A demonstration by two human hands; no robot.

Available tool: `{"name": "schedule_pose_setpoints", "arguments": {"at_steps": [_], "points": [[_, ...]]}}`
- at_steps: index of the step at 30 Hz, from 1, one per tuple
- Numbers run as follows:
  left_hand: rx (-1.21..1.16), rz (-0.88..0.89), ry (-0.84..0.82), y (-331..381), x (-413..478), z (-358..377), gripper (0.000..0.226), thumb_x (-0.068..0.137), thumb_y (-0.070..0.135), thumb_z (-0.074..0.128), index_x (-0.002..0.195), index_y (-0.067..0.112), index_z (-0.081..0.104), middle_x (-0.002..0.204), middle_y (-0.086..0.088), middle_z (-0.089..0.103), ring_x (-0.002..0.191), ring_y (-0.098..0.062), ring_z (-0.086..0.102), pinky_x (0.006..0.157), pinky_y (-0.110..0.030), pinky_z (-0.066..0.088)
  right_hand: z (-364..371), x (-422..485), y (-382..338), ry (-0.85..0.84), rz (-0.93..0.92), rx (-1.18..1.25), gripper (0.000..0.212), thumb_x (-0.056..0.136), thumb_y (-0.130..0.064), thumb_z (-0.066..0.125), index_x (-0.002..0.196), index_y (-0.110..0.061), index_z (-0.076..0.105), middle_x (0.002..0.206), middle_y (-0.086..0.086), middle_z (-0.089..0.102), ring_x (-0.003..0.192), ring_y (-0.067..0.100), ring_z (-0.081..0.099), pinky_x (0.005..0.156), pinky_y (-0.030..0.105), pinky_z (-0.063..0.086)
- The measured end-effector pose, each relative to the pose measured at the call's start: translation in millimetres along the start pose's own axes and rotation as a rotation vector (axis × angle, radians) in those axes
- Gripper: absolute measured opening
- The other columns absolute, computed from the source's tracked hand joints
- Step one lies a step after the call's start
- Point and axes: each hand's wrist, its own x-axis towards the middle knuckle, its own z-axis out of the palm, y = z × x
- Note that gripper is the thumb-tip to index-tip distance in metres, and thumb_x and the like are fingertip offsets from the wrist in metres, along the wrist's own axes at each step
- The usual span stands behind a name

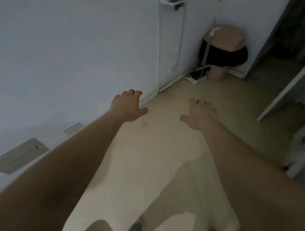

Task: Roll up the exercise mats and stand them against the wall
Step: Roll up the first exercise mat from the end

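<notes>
Two arms stretched out over floor (162, 155), palms down. Left hand (127, 105) near wall (60, 45); right hand (200, 115) apart from it. Both: fingers loosely bent, nothing held. Bin (224, 51) in far corner. Mat position: cannot tell.

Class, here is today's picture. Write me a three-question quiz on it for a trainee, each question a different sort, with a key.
1. True or false: the left hand holds a rolled mat.
2. What stands in the far corner? A. a pink bin B. a chair C. a ladder
3. On which side of the person is the wall socket?
Key: 1 false; 2 A; 3 left.
</notes>
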Motion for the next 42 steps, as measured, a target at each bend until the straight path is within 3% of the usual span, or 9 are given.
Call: {"name": "schedule_pose_setpoints", "arguments": {"at_steps": [8,16,24,32,37,42], "points": [[0.014,0.444,-0.233,96,54,70,0.074,0.093,0.054,0.057,0.153,0.017,0.035,0.152,-0.012,0.042,0.137,-0.033,0.043,0.108,-0.046,0.039,49,-46,72,-0.023,0.512,0.145,0.075,0.095,-0.055,0.062,0.154,-0.016,0.038,0.148,0.017,0.043,0.137,0.038,0.042,0.105,0.049,0.043],[0.074,0.846,-0.381,208,-6,128,0.071,0.093,0.052,0.057,0.151,0.016,0.038,0.146,-0.013,0.047,0.132,-0.034,0.048,0.104,-0.045,0.044,111,-177,122,-0.052,0.882,0.325,0.076,0.095,-0.053,0.062,0.154,-0.012,0.036,0.151,0.021,0.039,0.138,0.041,0.041,0.105,0.051,0.046],[0.182,1.148,-0.549,296,-136,166,0.073,0.094,0.053,0.055,0.154,0.018,0.034,0.152,-0.009,0.041,0.136,-0.03,0.044,0.108,-0.044,0.04,171,-345,130,-0.014,1.178,0.523,0.067,0.095,-0.049,0.064,0.151,-0.02,0.041,0.152,0.013,0.042,0.134,0.037,0.047,0.099,0.049,0.048],[0.314,1.503,-0.63,372,-303,195,0.066,0.093,0.051,0.056,0.148,0.017,0.041,0.152,-0.007,0.043,0.134,-0.03,0.046,0.105,-0.042,0.041,220,-532,120,0.051,1.569,0.641,0.067,0.096,-0.05,0.062,0.151,-0.018,0.043,0.149,0.012,0.043,0.137,0.035,0.045,0.103,0.048,0.044],[0.418,1.802,-0.658,403,-410,219,0.071,0.093,0.053,0.054,0.152,0.017,0.037,0.154,-0.01,0.041,0.136,-0.032,0.045,0.11,-0.046,0.04,251,-631,71,0.131,1.872,0.724,0.067,0.097,-0.048,0.062,0.152,-0.016,0.042,0.15,0.013,0.043,0.136,0.036,0.045,0.104,0.048,0.045],[0.504,2.03,-0.699,384,-508,236,0.067,0.094,0.05,0.054,0.15,0.016,0.039,0.154,-0.01,0.042,0.136,-0.031,0.045,0.108,-0.045,0.041,280,-701,-13,0.175,2.13,0.79,0.061,0.098,-0.047,0.062,0.146,-0.014,0.047,0.147,0.014,0.043,0.134,0.037,0.046,0.099,0.049,0.045]]}}
